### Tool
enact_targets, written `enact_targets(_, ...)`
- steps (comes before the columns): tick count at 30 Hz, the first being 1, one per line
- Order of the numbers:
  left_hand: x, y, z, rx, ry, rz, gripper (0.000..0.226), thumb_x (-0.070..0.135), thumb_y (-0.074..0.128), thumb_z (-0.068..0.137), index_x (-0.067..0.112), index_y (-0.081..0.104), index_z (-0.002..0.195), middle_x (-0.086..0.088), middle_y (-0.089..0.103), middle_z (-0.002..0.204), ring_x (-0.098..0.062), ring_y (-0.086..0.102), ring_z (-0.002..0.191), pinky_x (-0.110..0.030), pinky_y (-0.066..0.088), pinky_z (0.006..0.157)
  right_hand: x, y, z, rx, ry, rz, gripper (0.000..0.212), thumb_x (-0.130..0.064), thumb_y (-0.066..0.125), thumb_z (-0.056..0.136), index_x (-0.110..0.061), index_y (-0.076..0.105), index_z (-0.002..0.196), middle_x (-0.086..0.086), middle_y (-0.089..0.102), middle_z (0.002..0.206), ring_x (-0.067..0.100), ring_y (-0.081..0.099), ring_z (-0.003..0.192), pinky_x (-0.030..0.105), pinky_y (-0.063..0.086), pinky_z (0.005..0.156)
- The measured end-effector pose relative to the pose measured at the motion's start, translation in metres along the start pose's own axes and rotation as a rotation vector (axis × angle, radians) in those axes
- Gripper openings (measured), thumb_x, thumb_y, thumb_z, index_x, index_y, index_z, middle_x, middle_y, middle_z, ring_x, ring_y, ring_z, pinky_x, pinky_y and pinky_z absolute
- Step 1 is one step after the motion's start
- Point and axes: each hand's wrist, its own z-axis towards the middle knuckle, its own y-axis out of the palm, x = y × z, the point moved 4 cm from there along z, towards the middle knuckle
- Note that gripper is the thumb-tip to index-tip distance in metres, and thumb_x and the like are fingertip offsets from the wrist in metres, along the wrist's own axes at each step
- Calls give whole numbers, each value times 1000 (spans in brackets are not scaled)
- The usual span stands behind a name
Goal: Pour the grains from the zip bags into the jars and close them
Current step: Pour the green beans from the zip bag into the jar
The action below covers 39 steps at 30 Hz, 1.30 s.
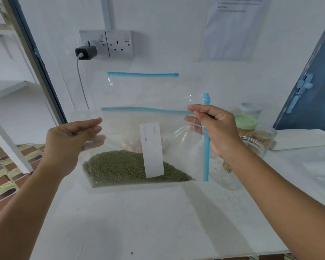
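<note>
We see both forearms reaching in from the bottom corners and rising toward the middle, holding a clear zip bag (pixel 137 147) up above the white table (pixel 139 222). Our left hand (pixel 71 141) sits at the bag's left edge, thumb in front and fingers behind the plastic, pinching it; those fingers show only as a blur through the film. The green grains (pixel 120 168) lie heaped in the bag's lower corner, and a white label (pixel 152 150) crosses the front, its print too faint to read in full. Our right hand (pixel 216 128) is curled round the bag's upper right part, gripping it near the blue zip strip (pixel 206 147), which runs top to bottom there. Behind the bag another blue-zipped bag (pixel 143 85) leans by the wall, its contents hard to make out. To the right stand jars (pixel 255 136), partly hidden by our wrist; one has a green lid (pixel 245 121).
</note>
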Motion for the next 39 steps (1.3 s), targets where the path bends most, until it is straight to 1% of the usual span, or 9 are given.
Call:
enact_targets(2, 12, 2, 1, 15, 23, 9, 30, 4, 76, 80, 3, 77, 110, -13, 79, 96, -26, 78, 78, -36, 66, 77, -10, 2, 2, -7, -11, 4, 19, 0, 62, 100, -10, 78, 107, 2, 79, 109, 26, 78, 99, 36, 63, 86)
enact_targets(6, 35, 9, 4, 47, 61, 12, 21, 8, 78, 79, 14, 82, 99, -10, 80, 97, -25, 78, 76, -36, 65, 78, -31, 4, 11, -16, -34, 15, 19, -1, 63, 100, -8, 77, 109, 3, 79, 112, 26, 78, 99, 36, 63, 87)
enact_targets(11, 67, 22, 13, 8, 100, 6, 17, 12, 79, 79, 19, 84, 92, -8, 80, 99, -20, 77, 73, -36, 65, 80, -61, 1, 25, -25, -72, 19, 19, -1, 62, 101, -8, 77, 110, 3, 79, 114, 26, 78, 99, 41, 62, 92)
enact_targets(14, 84, 35, 22, -5, 113, 8, 17, 14, 80, 77, 18, 84, 93, -8, 80, 101, -19, 77, 72, -38, 65, 81, -78, -3, 35, -15, -78, 39, 20, -1, 62, 101, -9, 78, 108, 3, 78, 114, 27, 78, 98, 43, 61, 95)
enact_targets(17, 97, 46, 30, -2, 130, 23, 15, 7, 77, 83, 17, 83, 93, -5, 80, 94, -17, 76, 69, -40, 65, 81, -95, -7, 43, -17, -95, 37, 20, -1, 61, 101, -8, 77, 110, 5, 78, 116, 26, 78, 97, 43, 61, 95)
enact_targets(25, 125, 76, 43, -7, 162, 18, 18, 8, 80, 82, 13, 81, 99, -8, 79, 101, -20, 75, 71, -42, 64, 84, -126, -29, 60, -34, -143, 58, 20, 0, 60, 102, -8, 76, 111, 6, 77, 117, 28, 78, 98, 43, 61, 95)
enact_targets(30, 134, 104, 49, -28, 143, 31, 18, 8, 81, 82, 12, 80, 99, -8, 79, 103, -19, 72, 70, -41, 64, 84, -130, -54, 70, -14, -154, 67, 20, -2, 61, 102, -8, 77, 112, 6, 77, 116, 28, 78, 98, 40, 63, 91)
enact_targets(35, 135, 131, 49, -46, 117, 36, 18, 7, 80, 82, 10, 79, 100, -8, 79, 101, -19, 69, 67, -38, 64, 82, -126, -80, 76, -3, -135, 100, 20, -2, 61, 102, -12, 78, 107, 6, 77, 116, 28, 78, 99, 41, 62, 93)
enact_targets(39, 133, 149, 49, -52, 106, 44, 15, 5, 80, 83, 12, 81, 95, -6, 79, 99, -18, 68, 65, -37, 64, 80, -124, -98, 78, -4, -124, 129, 20, -2, 61, 102, -13, 78, 105, 7, 77, 117, 28, 78, 98, 37, 63, 86)
